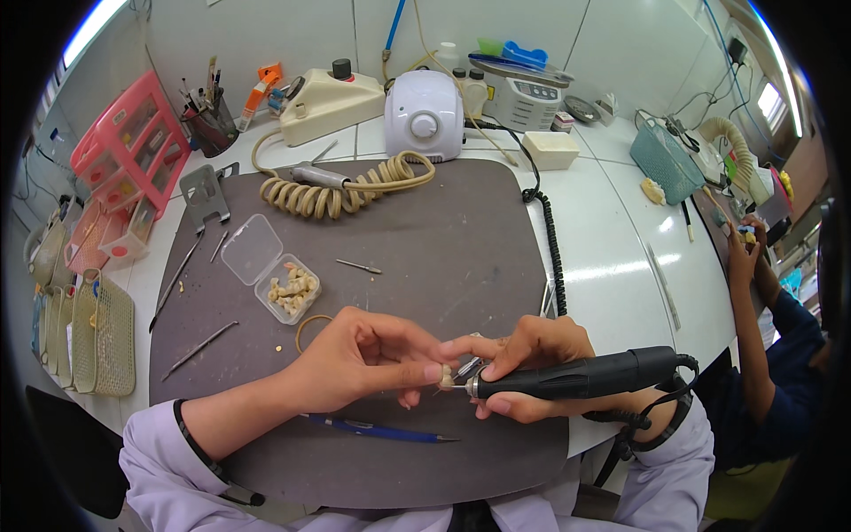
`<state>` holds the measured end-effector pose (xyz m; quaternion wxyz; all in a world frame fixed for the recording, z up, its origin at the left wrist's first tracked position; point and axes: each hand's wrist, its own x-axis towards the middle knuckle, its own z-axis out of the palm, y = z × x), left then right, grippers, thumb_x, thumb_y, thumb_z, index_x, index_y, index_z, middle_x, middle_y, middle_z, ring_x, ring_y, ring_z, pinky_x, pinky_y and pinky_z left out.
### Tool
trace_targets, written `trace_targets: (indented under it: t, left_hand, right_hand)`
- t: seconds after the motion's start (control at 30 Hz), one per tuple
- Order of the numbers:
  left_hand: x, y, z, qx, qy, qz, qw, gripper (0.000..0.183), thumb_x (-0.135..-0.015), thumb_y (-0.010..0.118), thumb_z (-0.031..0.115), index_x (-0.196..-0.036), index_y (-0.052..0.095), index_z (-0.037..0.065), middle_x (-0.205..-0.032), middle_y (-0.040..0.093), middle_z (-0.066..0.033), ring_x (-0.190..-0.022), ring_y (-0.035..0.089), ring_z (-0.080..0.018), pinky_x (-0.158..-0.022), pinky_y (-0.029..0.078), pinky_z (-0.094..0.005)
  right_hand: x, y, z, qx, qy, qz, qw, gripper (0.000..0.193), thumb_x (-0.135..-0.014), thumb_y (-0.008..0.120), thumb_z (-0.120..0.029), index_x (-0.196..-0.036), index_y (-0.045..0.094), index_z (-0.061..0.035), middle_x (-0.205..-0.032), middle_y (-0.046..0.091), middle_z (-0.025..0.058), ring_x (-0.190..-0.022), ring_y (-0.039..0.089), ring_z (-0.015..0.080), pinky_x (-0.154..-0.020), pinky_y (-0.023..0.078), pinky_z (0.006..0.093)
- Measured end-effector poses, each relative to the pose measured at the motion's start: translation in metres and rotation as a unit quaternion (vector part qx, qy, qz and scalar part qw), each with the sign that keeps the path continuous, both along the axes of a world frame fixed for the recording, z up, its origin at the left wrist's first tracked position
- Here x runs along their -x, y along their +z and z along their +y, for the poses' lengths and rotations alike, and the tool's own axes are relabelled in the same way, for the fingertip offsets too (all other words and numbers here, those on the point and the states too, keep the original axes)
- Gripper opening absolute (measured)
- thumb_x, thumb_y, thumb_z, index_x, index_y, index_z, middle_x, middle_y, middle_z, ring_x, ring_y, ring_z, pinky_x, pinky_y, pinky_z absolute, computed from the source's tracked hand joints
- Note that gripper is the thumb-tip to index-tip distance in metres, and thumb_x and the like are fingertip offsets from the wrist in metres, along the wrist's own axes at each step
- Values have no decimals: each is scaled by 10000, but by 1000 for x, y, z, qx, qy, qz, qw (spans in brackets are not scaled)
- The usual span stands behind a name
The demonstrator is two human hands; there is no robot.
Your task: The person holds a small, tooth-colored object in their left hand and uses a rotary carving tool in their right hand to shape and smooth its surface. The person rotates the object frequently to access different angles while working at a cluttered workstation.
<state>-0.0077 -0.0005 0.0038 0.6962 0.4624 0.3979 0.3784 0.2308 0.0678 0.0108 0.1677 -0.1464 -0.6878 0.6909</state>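
Note:
My left hand (368,355) pinches a small cream-coloured tooth-like piece (447,377) between thumb and fingertips. My right hand (541,341) is closed around a black rotary handpiece (589,374), held nearly level with its metal nose pointing left. Its thin bit reaches the tooth-like piece, and the fingertips of both hands come close together there. A small shiny metal thing partly shows behind my right fingers; its kind is hidden. Below the hands lies a blue pen (381,431). Beyond my left hand, an open clear plastic box (308,312) holds several similar cream pieces.
A grey-brown mat (470,239) covers the white table, with metal hand tools (199,352) at left. At the back are a coiled-cord handpiece (324,177), a white control unit (424,115) and a scale (523,97). Pink drawers (133,133) stand left; another person's arm (749,328) is at right.

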Motion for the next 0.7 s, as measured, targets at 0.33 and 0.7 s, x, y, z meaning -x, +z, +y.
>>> trace_targets:
  t: [0.33,0.7]
  left_hand:
    - [0,0,0,-1,0,5,1000,187,-845,665,33,-1010,641,-52,-908,686,-143,-658,625,-118,-593,522,-231]
    - [0,-2,0,0,-2,-1,1000,184,-847,664,37,-1012,645,-42,-902,688,-139,-652,623,-116,-592,520,-229]
  right_hand:
    - [4,0,-3,17,-35,26,999,214,-806,707,-81,-928,538,-32,-1112,633,233,-1056,629,240,-810,521,303]
    - [1,1,0,-9,-24,11,1000,209,-809,707,-91,-924,548,-18,-1048,660,195,-1135,580,278,-805,534,312]
